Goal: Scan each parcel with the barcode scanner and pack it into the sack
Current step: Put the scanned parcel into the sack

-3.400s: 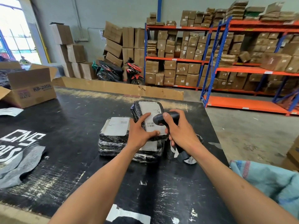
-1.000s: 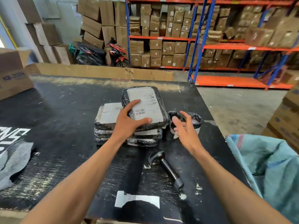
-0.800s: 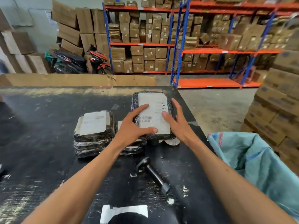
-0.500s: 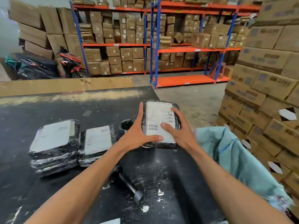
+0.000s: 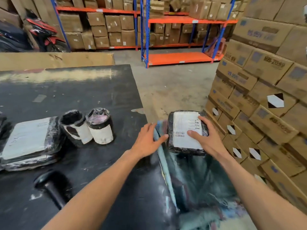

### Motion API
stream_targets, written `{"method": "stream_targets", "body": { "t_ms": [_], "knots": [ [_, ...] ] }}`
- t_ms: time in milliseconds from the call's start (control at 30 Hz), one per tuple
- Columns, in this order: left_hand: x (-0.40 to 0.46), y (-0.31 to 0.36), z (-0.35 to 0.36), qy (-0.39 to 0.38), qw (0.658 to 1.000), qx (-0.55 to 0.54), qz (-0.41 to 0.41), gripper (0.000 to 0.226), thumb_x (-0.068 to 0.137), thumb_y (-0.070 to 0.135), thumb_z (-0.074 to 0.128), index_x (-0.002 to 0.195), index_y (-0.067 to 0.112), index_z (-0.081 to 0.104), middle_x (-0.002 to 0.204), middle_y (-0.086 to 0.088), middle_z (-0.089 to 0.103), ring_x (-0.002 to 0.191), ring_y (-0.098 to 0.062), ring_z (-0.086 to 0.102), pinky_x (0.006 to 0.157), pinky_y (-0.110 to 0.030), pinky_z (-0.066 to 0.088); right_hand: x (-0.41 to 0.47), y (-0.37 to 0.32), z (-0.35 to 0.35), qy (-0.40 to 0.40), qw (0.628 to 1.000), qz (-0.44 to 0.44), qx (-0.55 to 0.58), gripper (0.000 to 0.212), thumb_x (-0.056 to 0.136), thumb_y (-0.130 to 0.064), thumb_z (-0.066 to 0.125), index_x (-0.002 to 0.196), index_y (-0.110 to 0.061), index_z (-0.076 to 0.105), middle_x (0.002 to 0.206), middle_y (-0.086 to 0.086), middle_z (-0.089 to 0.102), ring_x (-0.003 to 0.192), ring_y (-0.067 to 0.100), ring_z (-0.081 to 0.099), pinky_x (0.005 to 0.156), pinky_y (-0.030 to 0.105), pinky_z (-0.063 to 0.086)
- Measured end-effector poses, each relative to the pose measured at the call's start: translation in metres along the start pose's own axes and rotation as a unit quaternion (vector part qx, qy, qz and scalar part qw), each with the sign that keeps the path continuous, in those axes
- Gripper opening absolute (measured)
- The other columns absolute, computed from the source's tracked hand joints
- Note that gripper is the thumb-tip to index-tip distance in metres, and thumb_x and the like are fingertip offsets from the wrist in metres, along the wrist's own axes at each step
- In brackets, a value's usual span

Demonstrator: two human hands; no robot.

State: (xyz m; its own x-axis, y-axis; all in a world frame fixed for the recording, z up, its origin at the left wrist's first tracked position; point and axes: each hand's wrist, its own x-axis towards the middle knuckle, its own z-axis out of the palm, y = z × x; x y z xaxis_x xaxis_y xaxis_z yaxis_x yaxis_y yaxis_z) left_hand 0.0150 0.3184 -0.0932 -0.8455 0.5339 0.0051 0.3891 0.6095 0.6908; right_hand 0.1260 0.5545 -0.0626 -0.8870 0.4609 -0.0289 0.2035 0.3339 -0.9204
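My right hand [image 5: 205,140] grips a flat black-wrapped parcel [image 5: 181,130] with a white label, holding it over the open mouth of the light blue sack [image 5: 191,183] beside the table. My left hand [image 5: 147,141] has fingers spread and touches the sack's near rim at the table edge; it holds nothing. The black barcode scanner [image 5: 53,186] lies on the black table [image 5: 83,97] at lower left. A stack of flat wrapped parcels [image 5: 28,141] sits at the left, with two round wrapped parcels [image 5: 88,127] next to it.
Stacked cardboard boxes [image 5: 265,97] form a wall close on the right of the sack. Orange and blue shelving [image 5: 174,39] full of boxes stands at the back across the concrete floor. A red motorbike [image 5: 43,35] is parked far left.
The scanner was put down on the table. Both hands lifted the top parcel off the stack and carried it right; now the left hand has let go and the parcel is over the sack.
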Motion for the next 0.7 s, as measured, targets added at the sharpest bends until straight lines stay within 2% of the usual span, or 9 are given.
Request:
{"method": "stream_targets", "body": {
  "t_ms": [67,133,200,300,367,433,533,700],
  "knots": [
    [0.015,-0.005,0.019,-0.015,0.997,0.077,0.002,0.087,0.094,0.073,0.039,0.16,0.018,0.022,0.164,-0.014,0.02,0.152,-0.035,0.015,0.125,-0.046,0.014,0.006,0.033,-0.004,-0.02,0.999,0.036,-0.006,0.072,0.083,-0.036,0.09,0.143,-0.043,0.05,0.134,-0.008,0.062,0.117,0.016,0.065,0.099,0.037,0.056],
    [0.024,-0.011,0.033,-0.04,0.991,0.13,-0.014,0.085,0.099,0.067,0.035,0.163,0.018,0.007,0.169,-0.017,-0.006,0.156,-0.034,-0.006,0.126,-0.045,-0.006,0.01,0.065,0.0,-0.047,0.997,0.068,-0.014,0.073,0.082,-0.035,0.091,0.143,-0.042,0.051,0.134,-0.006,0.065,0.115,0.016,0.065,0.099,0.034,0.054],
    [0.03,-0.019,0.044,-0.043,0.981,0.187,-0.013,0.082,0.102,0.062,0.032,0.163,0.017,-0.001,0.166,-0.017,-0.022,0.155,-0.032,-0.015,0.124,-0.041,-0.013,0.015,0.095,0.011,-0.088,0.991,0.094,-0.029,0.075,0.08,-0.038,0.092,0.144,-0.043,0.053,0.134,-0.01,0.066,0.119,0.015,0.064,0.103,0.032,0.05],
    [0.03,-0.026,0.052,-0.022,0.974,0.226,-0.001,0.077,0.106,0.051,0.031,0.161,0.006,0.0,0.166,-0.019,-0.019,0.156,-0.032,-0.009,0.127,-0.039,-0.005,0.026,0.138,0.034,-0.134,0.982,0.129,-0.038,0.08,0.07,-0.051,0.094,0.14,-0.05,0.055,0.134,-0.015,0.068,0.124,0.014,0.064,0.114,0.037,0.047],
    [0.032,-0.028,0.055,-0.021,0.975,0.221,0.001,0.077,0.106,0.048,0.03,0.16,-0.001,0.003,0.166,-0.021,-0.014,0.156,-0.033,-0.005,0.127,-0.04,0.0,0.033,0.166,0.052,-0.156,0.976,0.149,-0.031,0.084,0.066,-0.052,0.095,0.139,-0.048,0.056,0.132,-0.012,0.071,0.12,0.014,0.066,0.114,0.04,0.049],
    [0.033,-0.03,0.055,-0.018,0.975,0.223,-0.001,0.082,0.1,0.052,0.019,0.159,-0.004,0.005,0.167,-0.023,-0.009,0.156,-0.034,-0.002,0.127,-0.041,0.003,0.038,0.188,0.071,-0.168,0.971,0.172,-0.014,0.089,0.061,-0.052,0.097,0.14,-0.046,0.056,0.133,-0.01,0.07,0.12,0.016,0.066,0.113,0.04,0.05],
    [0.035,-0.037,0.06,-0.011,0.974,0.226,0.008,0.083,0.098,0.052,0.013,0.159,-0.003,0.003,0.167,-0.021,-0.009,0.157,-0.032,-0.004,0.127,-0.039,0.0,0.045,0.21,0.097,-0.172,0.966,0.192,-0.004,0.092,0.067,-0.044,0.099,0.146,-0.045,0.052,0.138,-0.009,0.063,0.125,0.016,0.059,0.113,0.034,0.046],
    [0.036,-0.041,0.062,0.008,0.973,0.228,0.014,0.076,0.104,0.047,0.019,0.16,0.0,0.0,0.168,-0.017,-0.011,0.157,-0.027,-0.006,0.128,-0.039,0.0,0.058,0.246,0.132,-0.186,0.962,0.201,0.008,0.094,0.061,-0.053,0.099,0.14,-0.061,0.049,0.14,-0.01,0.064,0.132,0.016,0.058,0.117,0.041,0.045]
  ]
}}
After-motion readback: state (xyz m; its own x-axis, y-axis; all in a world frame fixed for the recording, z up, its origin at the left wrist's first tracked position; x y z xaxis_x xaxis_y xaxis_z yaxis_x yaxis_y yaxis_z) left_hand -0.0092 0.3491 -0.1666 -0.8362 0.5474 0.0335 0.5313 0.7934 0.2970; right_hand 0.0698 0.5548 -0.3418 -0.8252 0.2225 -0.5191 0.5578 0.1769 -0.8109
